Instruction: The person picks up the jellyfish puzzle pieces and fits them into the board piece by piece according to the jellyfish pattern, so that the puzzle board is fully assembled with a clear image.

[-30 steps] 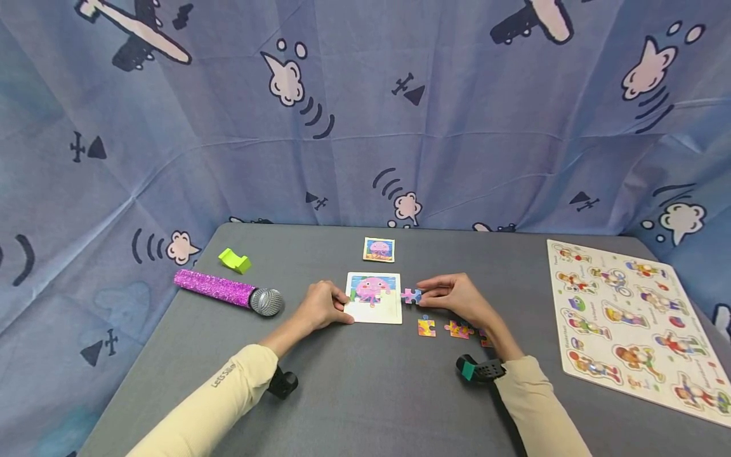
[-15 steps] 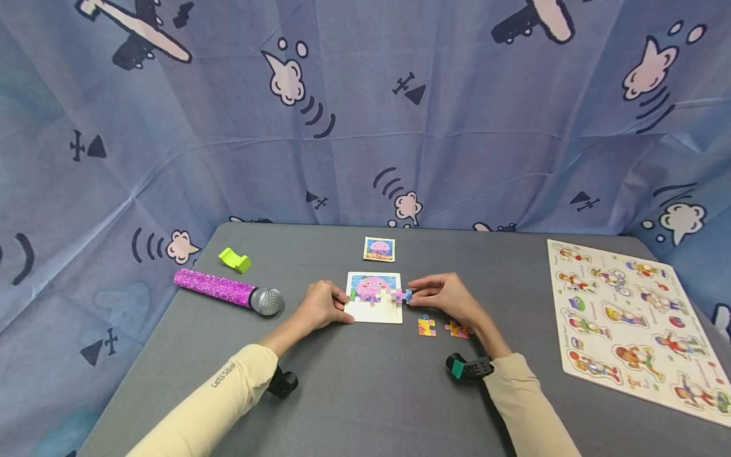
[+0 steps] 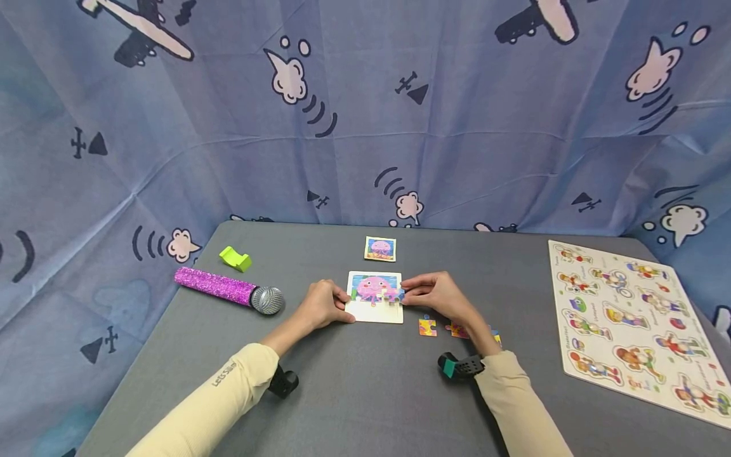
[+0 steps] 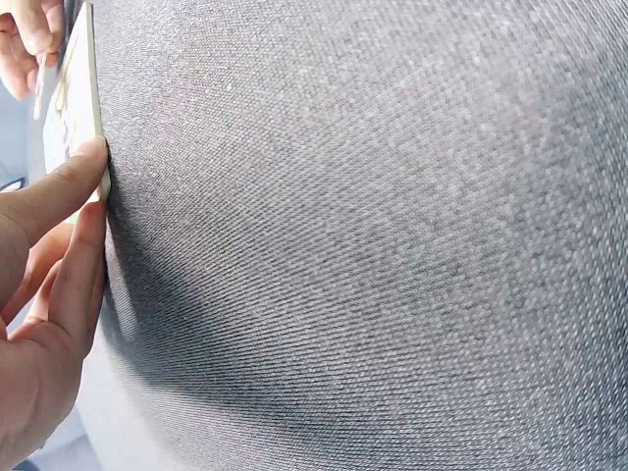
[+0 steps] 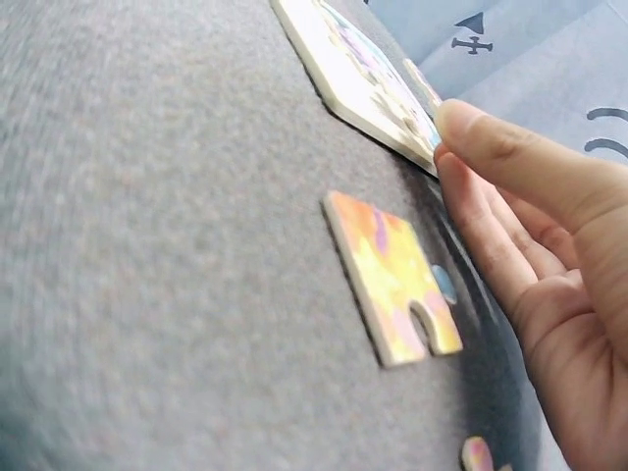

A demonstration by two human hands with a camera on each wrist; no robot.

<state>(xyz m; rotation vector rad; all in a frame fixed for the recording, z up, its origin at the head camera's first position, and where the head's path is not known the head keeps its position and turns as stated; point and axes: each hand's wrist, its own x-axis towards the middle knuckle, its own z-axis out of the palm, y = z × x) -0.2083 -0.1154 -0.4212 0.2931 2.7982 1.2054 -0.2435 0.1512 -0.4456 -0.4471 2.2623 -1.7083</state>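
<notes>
Three loose jigsaw pieces [image 3: 427, 327] lie nearest me, off the near right corner of the puzzle board [image 3: 371, 314] and strung out towards the right edge of the table [image 3: 365, 393], the farther two partly hidden by my right arm. A little beyond them, my left hand [image 3: 322, 306] pinches the board by its left edge, thumb close to the near corner, just as it did a second ago. My right hand [image 3: 442, 297] holds a lilac-and-blue piece [image 3: 394, 295] between thumb and finger; that piece has come in from outside the board's right edge and is now over it, beside the printed pink jellyfish [image 3: 372, 287]. That brings it to the fitting stage, I judge, though I cannot tell whether it is seated. Beyond, near the table's far edge, a small card [image 3: 380, 249] carries a matching jellyfish
</notes>
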